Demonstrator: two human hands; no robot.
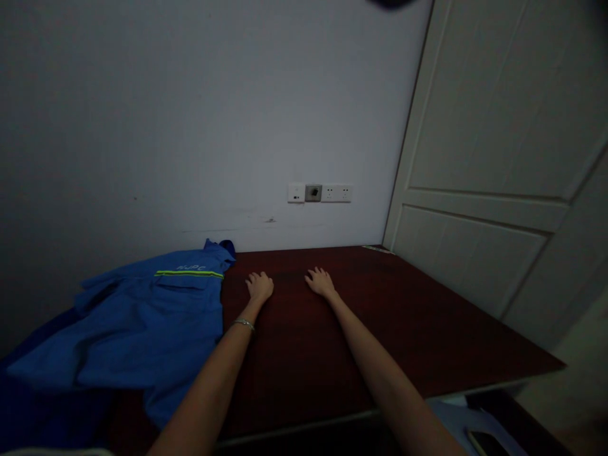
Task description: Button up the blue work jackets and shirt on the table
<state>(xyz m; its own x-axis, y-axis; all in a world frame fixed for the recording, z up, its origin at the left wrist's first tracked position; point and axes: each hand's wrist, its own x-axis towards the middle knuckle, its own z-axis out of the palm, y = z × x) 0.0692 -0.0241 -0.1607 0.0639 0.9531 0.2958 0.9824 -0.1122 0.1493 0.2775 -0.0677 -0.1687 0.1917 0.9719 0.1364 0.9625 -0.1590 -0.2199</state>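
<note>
Both arms reach forward over a dark red-brown wooden table (304, 354). My left hand (259, 287) rests palm down on the tabletop with its fingers spread, and a bracelet (244, 323) circles that wrist. A short way to its right, my right hand (320, 282) also lies flat, fingers stretched out and apart. Neither hand holds anything. Nearest to my left hand is a blue jacket (147, 323) with a yellow-green stripe and pale lettering, spread over the table's left side; my left forearm passes close along its edge.
A pale wall with a row of sockets (336, 193) and a grey knob plate (313, 193) stands behind the table. To the right is a white panelled door (475, 240). Below the table's front right edge lies a phone (487, 443) on a light surface.
</note>
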